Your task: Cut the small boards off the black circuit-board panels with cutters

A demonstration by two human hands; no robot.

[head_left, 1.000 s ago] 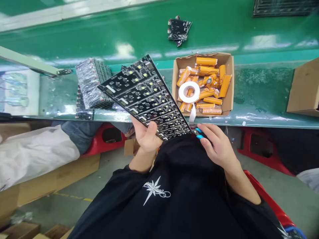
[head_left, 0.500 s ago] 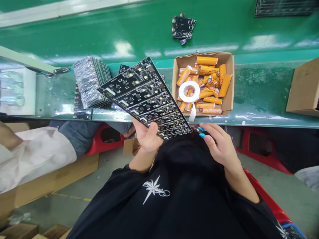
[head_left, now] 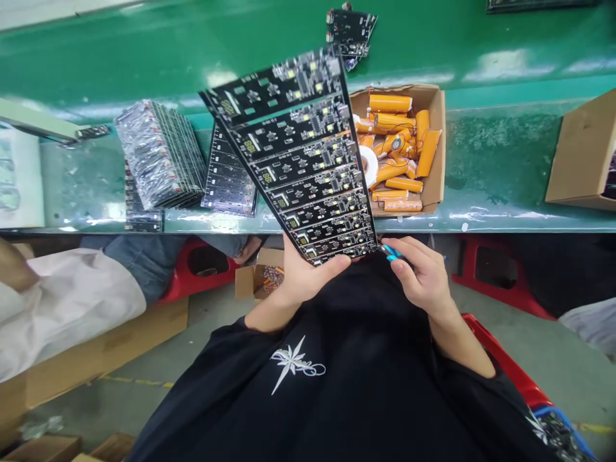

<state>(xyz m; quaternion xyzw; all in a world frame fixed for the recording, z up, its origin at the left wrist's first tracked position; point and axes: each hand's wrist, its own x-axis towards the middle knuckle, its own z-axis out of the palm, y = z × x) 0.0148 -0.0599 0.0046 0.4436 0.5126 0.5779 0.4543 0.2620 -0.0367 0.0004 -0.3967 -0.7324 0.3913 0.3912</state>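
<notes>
My left hand point(head_left: 308, 273) grips the near end of a black circuit board panel point(head_left: 308, 170), thumb over its lower edge. The panel is tilted up in front of me and carries several joined boards with white components and yellowish display parts. My right hand point(head_left: 423, 273) is closed around small pliers point(head_left: 391, 253) with blue handles. Their tip is at the panel's lower right corner; the jaws are too small to make out. Behind the panel, a carton point(head_left: 440, 147) of orange-wrapped battery packs point(head_left: 391, 103) and a white tape roll point(head_left: 369, 167) are partly hidden.
Left on the green bench, a wrapped stack of panels point(head_left: 156, 157) stands beside a flat-lying panel point(head_left: 228, 176). Loose boards point(head_left: 351, 29) lie at the back. Another carton point(head_left: 575, 141) is at the right. A person's sleeve point(head_left: 96, 282) and a red stool point(head_left: 190, 273) are at left.
The panel has swung more upright and turned to face me, now covering part of the carton and tape roll. My left hand has shifted right along its lower edge. The pliers remain by the corner.
</notes>
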